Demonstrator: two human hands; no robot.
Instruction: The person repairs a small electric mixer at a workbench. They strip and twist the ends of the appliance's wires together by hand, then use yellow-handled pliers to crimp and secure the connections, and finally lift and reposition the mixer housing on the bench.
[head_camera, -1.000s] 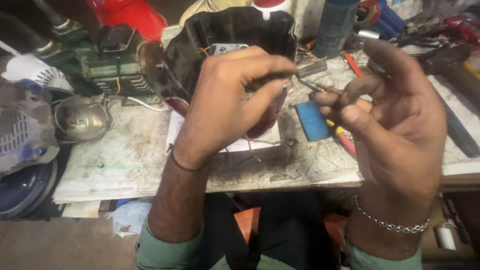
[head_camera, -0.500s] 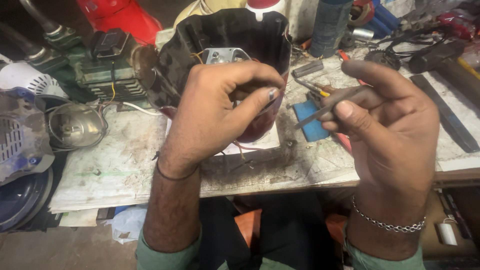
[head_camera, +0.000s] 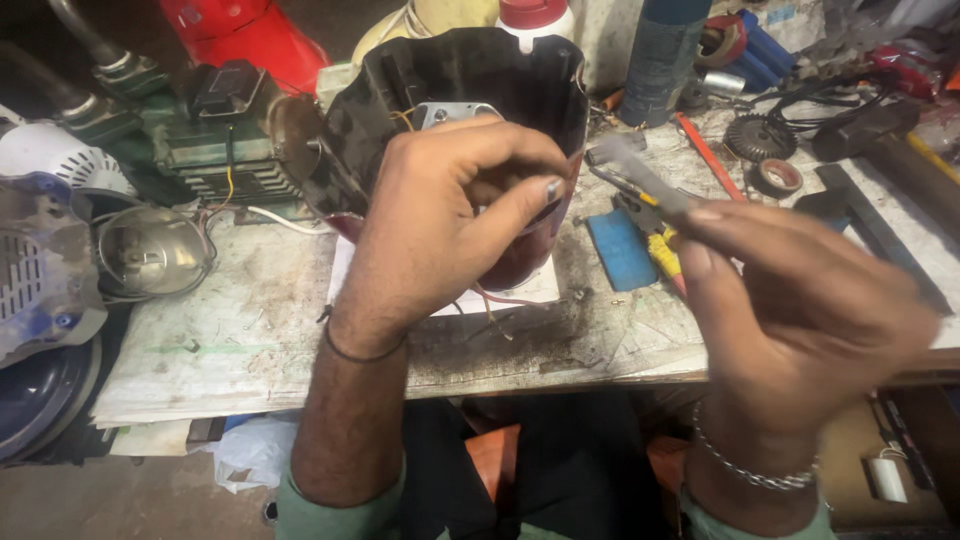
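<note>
A dark red, glossy appliance housing with a wavy black rim stands on the stained, scratched workbench, thin wires trailing from under its near side. The left hand rests against the front of the housing, fingers curled and thumb meeting forefinger in a pinch — what it grips is too small to tell. To the right of the housing the right hand is closed around a slim grey metal tool, blurred, its tip slanting back toward the housing's rim. Just right of the housing lie a flat blue pad and yellow-handled pliers — little bare bench there. Left of the housing, a rounded metal cap sits near the bench's worn front edge.
</note>
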